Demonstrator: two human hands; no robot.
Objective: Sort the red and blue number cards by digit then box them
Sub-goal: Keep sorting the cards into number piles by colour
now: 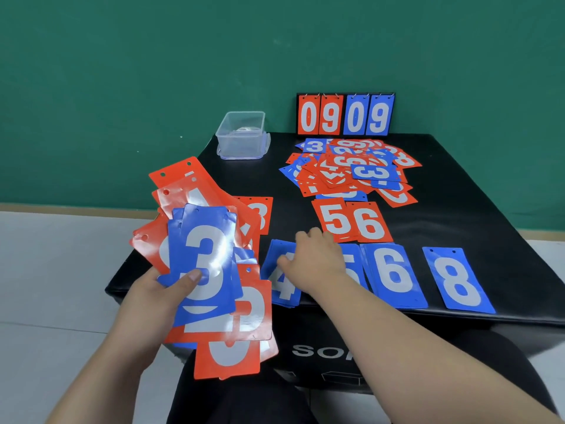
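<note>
While left hand (159, 289) grips card fan (208, 258), box (241, 136) beside heap (351, 169), scoreboard (345, 114) behind.

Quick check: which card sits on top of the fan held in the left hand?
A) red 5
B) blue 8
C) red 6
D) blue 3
D: the left hand grips a fan of cards, and the card facing the camera on top is the blue 3, with the thumb pressed on its face.

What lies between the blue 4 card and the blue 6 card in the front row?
In the head view, a blue 5 card lies there, partly hidden under the right hand.
</note>
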